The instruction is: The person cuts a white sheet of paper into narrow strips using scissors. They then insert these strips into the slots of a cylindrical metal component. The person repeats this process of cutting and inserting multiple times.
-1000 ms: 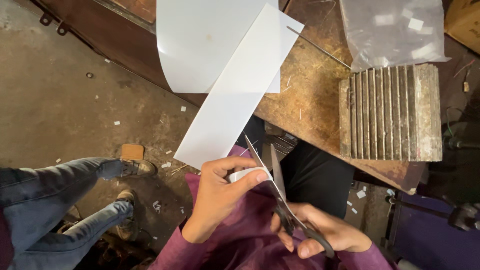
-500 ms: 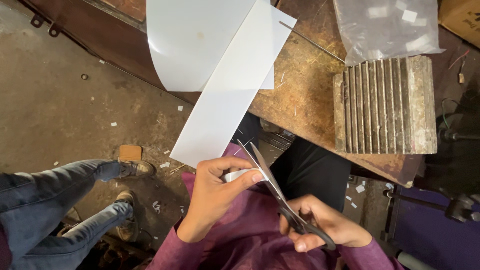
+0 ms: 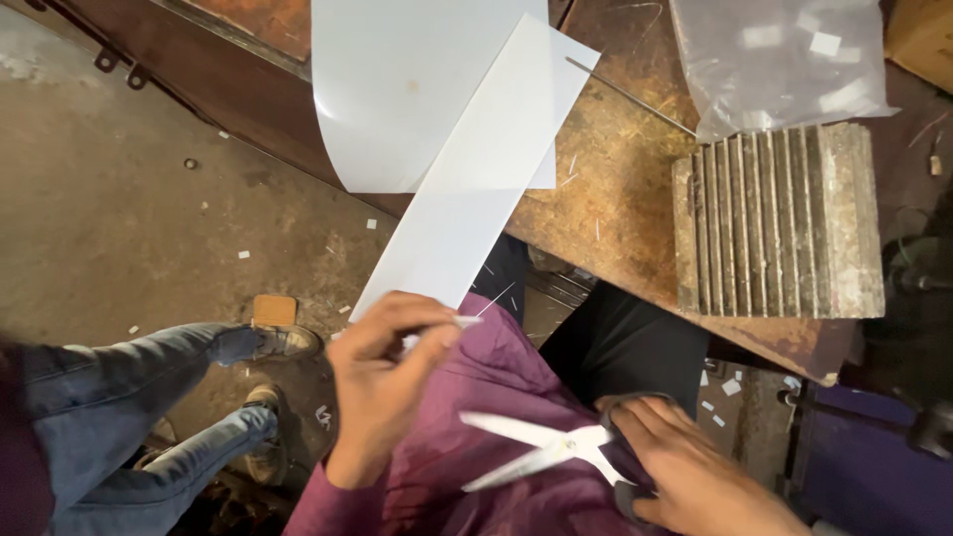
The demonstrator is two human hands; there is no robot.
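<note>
While the left hand (image 3: 382, 382) pinched the near end of the long white strip (image 3: 467, 189) that ran up onto the desk (image 3: 615, 199), the right hand (image 3: 685, 467) gripped open scissors (image 3: 536, 452) apart from it; most of the strip remained uncut.

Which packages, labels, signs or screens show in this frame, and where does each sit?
Clear plastic bag: top right on the bench, resting partly on the ribbed metal block; crinkled, see-through, holding small white rectangular pieces.
Cardboard box: far top-right corner, brown, only an edge shows.
No labels, signs or screens can be made out.
</note>
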